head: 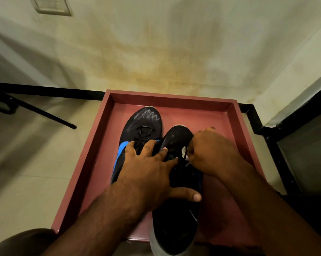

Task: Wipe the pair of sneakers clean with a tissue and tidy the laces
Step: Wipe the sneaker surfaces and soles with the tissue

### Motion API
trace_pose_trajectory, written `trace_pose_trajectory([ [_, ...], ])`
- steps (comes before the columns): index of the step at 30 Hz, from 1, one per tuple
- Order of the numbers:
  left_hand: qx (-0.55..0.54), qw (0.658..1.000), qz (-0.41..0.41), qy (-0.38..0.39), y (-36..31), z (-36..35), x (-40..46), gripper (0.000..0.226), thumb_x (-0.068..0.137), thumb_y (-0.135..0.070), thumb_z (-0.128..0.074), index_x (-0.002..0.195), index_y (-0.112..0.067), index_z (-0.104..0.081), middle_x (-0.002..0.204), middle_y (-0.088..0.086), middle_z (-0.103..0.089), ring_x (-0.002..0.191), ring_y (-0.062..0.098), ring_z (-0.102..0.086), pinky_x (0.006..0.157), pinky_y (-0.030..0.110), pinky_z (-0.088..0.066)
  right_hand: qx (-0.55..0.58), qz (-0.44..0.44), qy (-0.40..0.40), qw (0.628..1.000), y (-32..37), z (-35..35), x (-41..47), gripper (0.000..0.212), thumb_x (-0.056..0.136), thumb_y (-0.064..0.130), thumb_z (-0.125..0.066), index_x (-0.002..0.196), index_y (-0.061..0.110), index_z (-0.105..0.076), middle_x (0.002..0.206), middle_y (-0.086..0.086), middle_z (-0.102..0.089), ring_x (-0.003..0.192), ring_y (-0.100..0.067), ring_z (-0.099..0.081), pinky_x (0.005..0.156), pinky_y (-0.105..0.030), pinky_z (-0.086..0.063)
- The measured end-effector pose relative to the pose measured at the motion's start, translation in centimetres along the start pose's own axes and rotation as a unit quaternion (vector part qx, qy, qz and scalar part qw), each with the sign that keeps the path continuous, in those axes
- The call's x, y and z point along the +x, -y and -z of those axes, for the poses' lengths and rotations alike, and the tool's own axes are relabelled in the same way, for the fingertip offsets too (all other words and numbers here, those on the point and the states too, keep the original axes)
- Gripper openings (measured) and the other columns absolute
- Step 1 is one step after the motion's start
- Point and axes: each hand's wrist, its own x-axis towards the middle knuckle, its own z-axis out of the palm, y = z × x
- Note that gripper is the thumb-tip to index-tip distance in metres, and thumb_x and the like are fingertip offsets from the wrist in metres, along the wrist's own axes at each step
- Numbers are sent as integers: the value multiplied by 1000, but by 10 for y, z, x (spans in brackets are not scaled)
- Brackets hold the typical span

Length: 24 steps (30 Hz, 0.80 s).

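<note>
Two black sneakers lie in a reddish tray [174, 99]. The left sneaker [143, 121] has a blue side panel and points toward the wall. The right sneaker [176, 218] lies closer to me, its heel over the tray's near edge. My left hand [148, 170] rests spread across both shoes, fingers straight, thumb on the right sneaker's side. My right hand [213, 154] is curled over the right sneaker's laces [182, 159]; a bit of white tissue [183, 150] shows under its fingers.
The tray sits on a pale tiled floor against a stained wall. A black chair leg [45, 115] crosses the floor at left. A dark frame [270, 137] stands at right. My knee [23, 242] shows at bottom left.
</note>
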Motion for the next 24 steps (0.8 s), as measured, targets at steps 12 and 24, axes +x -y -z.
trace_pose_trajectory([
  [12, -1, 1000, -3, 0, 0, 1, 0, 113, 61, -103, -12, 160, -47, -8, 173, -6, -5, 158, 27, 13, 116, 72, 3, 42, 59, -132, 989, -2, -17, 16, 45, 96, 17, -60, 141, 21, -59, 123, -4, -50, 112, -19, -46, 84, -26, -47],
  [24, 7, 1000, -6, 11, 1, -1, 1, 117, 58, -103, -9, 160, -46, -9, 173, -5, -3, 157, 28, 16, 115, 74, 6, 203, 0, -281, 938, -11, -12, 3, 17, 94, 7, -66, 106, 11, -78, 96, 4, -48, 80, -7, -47, 64, -4, -32],
])
